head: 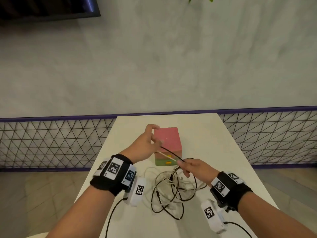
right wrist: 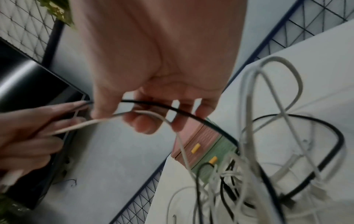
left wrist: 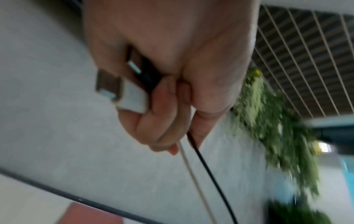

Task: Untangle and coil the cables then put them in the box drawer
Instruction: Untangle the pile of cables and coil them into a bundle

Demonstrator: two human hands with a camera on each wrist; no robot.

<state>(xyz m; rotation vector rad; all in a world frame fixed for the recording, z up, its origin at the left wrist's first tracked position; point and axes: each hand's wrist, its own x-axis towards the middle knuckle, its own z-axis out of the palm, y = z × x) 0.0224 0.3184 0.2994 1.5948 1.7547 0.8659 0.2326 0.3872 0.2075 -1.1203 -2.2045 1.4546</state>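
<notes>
**A:** Where are the cables?

**B:** Centre-bottom of the head view: the tangle (head: 173, 191) lies on the tabletop (head: 214, 143), just below the box drawer (head: 167, 145); my left hand (head: 145, 145) has its grip curled round both plug ends; my right hand (head: 193, 166) pinches the black cable (head: 171, 152) and white cable (head: 167, 156).

**A:** Advice?

**B:** I'd slide the right pinch along gently; separate one strand before coiling; yanking probably tightens the knot.
</notes>
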